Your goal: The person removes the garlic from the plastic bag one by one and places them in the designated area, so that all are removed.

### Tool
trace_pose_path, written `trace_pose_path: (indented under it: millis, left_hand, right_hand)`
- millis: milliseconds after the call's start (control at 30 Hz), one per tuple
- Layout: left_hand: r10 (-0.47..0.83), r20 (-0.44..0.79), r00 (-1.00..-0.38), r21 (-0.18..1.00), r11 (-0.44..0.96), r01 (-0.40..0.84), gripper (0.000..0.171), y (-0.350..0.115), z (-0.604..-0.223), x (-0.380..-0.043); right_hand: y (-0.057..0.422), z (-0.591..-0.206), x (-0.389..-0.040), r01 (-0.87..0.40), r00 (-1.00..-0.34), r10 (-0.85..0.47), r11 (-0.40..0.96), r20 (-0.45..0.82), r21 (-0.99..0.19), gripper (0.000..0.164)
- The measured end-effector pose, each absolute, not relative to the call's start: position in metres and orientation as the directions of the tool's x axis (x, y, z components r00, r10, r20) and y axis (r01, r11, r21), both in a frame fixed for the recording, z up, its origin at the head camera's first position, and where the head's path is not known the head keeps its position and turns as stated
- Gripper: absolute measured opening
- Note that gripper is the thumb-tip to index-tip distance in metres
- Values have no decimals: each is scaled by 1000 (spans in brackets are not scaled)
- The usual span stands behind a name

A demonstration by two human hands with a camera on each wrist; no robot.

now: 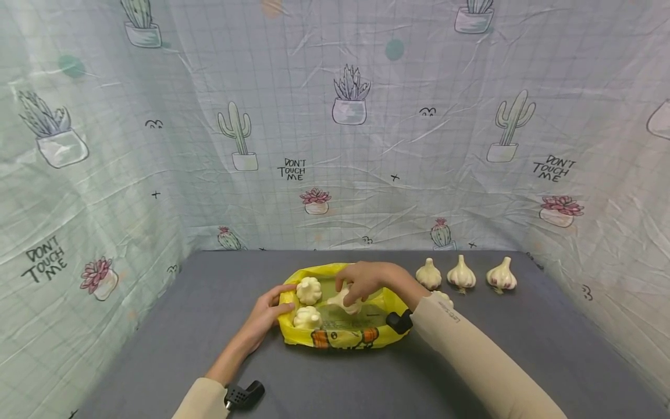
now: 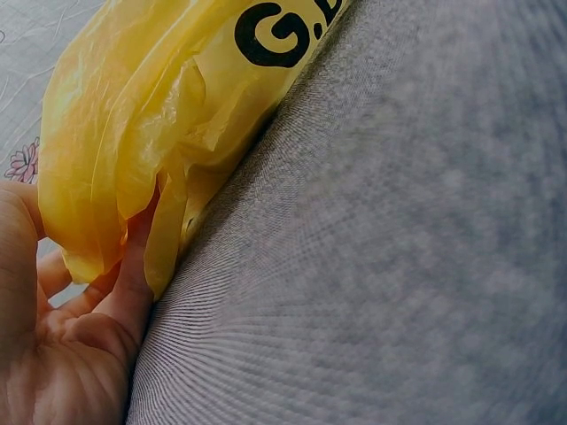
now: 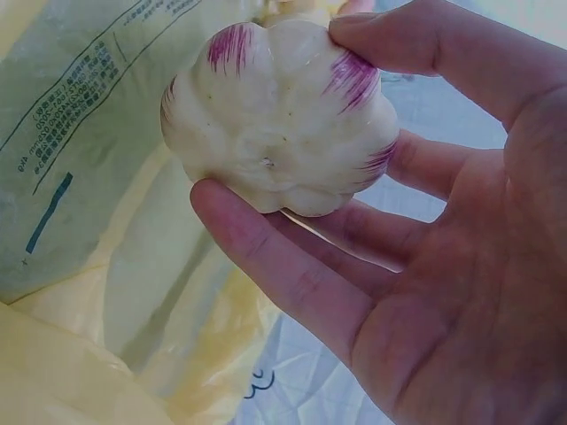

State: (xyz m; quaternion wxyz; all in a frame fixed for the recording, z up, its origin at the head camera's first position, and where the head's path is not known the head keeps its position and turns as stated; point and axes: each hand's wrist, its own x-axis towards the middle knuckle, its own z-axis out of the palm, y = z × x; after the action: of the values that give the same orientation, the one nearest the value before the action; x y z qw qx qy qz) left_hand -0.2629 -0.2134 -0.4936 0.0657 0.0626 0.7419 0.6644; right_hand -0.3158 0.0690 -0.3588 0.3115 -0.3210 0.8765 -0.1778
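1. Head view, held item: garlic bulb (image 1: 349, 302), one, grasped in the right hand (image 1: 369, 279); located within the outline of the bag's mouth, below the fingers; long axis roughly level, neck towards the left hand; whether it touches the bag's floor, cannot tell
2. Head view, container: yellow plastic bag (image 1: 342, 340), mouth spread wide and facing up, on the grey worktop (image 1: 324, 387); left rim gripped by the left hand (image 1: 264, 311)
3. Head view, bag contents: two garlic bulbs (image 1: 309, 291), one behind the other at the left end, nearer the left hand; held bulb lies to their right, a gap between
4. Head view, loose stock: row of three garlic bulbs (image 1: 461, 274), necks up, right of the bag and beyond the right forearm, so nearer the right hand; another garlic bulb (image 1: 445, 298), mostly hidden by the right sleeve (image 1: 466, 334)
5. Left wrist view: bag's folded edge between thumb and fingers, black lettering on its side; no garlic visible
6. Right wrist view: held bulb, purple-streaked, root end towards the camera, pinched between thumb and fingers; printed bag lining beside it
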Motion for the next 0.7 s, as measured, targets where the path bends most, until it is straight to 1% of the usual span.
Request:
trace_pose_path:
  millis: [333, 700]
  left_hand:
    - [182, -6, -983, 994, 111, 15, 52, -213, -496, -262]
    - [190, -9, -982, 995, 100, 11, 54, -213, -494, -261]
  right_hand:
    - [81, -356, -308, -441, -629, -676, 717, -384, -539, 40]
    - [93, -354, -301, -528, -632, -714, 681, -301, -507, 41]
